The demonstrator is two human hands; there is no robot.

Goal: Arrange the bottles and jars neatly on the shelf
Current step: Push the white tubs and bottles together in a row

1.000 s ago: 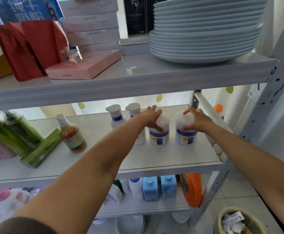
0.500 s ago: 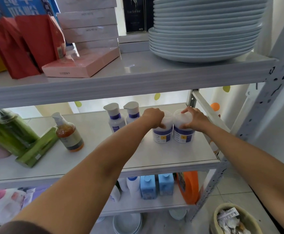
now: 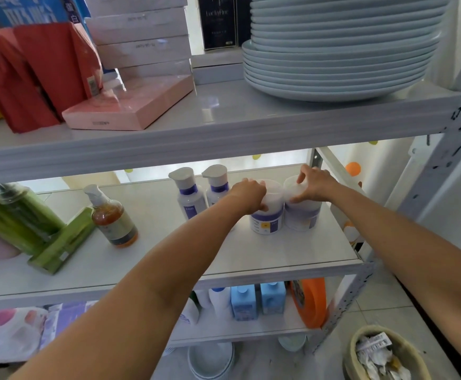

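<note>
Left hand (image 3: 248,196): I grip the upper part of the left jar (image 3: 267,219), my fingers curled round its translucent lid. Right hand (image 3: 315,185): I hold the right jar (image 3: 303,218) from above, fingertips on the lid and thumb against its near side. Both jars stand upright, white with purple-banded labels. They sit side by side and appear to touch, toward the back of the middle shelf (image 3: 251,253) near its right end. Just left of them, partly behind my left wrist, two white bottles (image 3: 189,197) with purple collars and grey caps stand side by side. Farther left and well apart, an amber pump bottle (image 3: 114,220) stands upright. Beyond it, green bottles (image 3: 21,215) lean, with a green box (image 3: 59,245) lying against them. The upper shelf holds a stack of pale blue plates (image 3: 339,50) and a pink box (image 3: 130,108). On the lower shelf, two blue bottles (image 3: 243,301) stand beside an orange jug (image 3: 310,303). A basket (image 3: 382,355) of crumpled paper sits on the floor at lower right
</note>
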